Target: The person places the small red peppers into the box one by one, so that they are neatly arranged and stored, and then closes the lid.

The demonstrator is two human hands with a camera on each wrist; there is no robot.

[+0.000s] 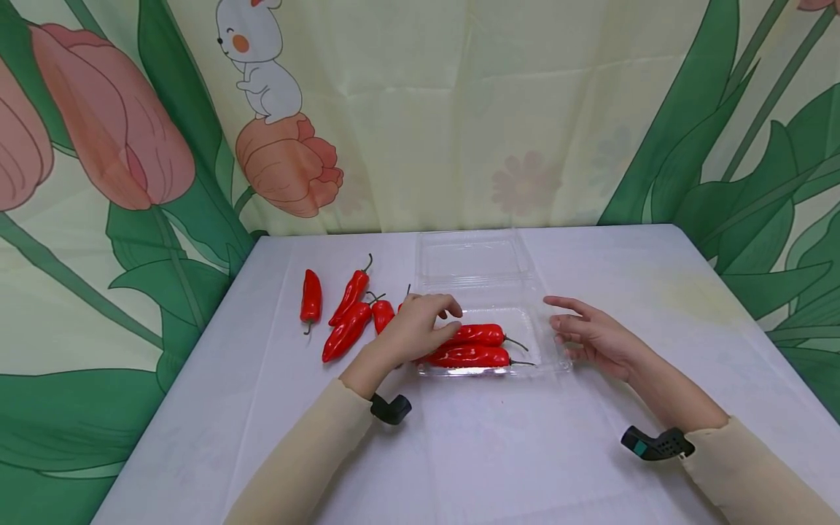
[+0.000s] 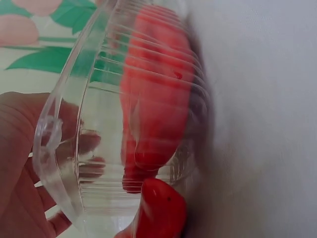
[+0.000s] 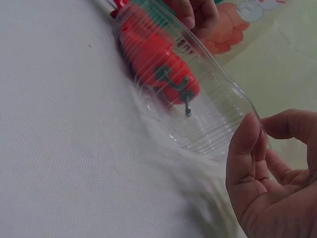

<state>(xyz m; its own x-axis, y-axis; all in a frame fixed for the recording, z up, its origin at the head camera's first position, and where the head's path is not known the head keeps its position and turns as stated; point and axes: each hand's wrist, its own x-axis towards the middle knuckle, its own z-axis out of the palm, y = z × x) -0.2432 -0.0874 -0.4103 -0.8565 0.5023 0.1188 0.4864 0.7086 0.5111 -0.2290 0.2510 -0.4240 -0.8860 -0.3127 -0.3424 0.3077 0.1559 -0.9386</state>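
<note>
A clear plastic box (image 1: 554, 361) with its lid (image 1: 472, 259) folded back stands mid-table. Inside, red peppers (image 1: 469, 356) lie side by side, stems to the right. My left hand (image 1: 420, 321) hovers over the box's left end, fingers bent loosely downward and nothing visible between them. In the left wrist view its fingers (image 2: 91, 141) show through the plastic wall, apart from the peppers. At the opposite end, my right hand (image 1: 597, 339) pinches the box rim between thumb (image 3: 242, 148) and index finger. A pepper (image 2: 161, 210) lies just outside the box's left end.
More red peppers lie loose left of the box: one apart (image 1: 311, 297), another farther back (image 1: 351, 295), and one nearer (image 1: 346, 332). Some are partly hidden by the left hand. A printed curtain (image 1: 420, 131) hangs behind the white table (image 1: 525, 452).
</note>
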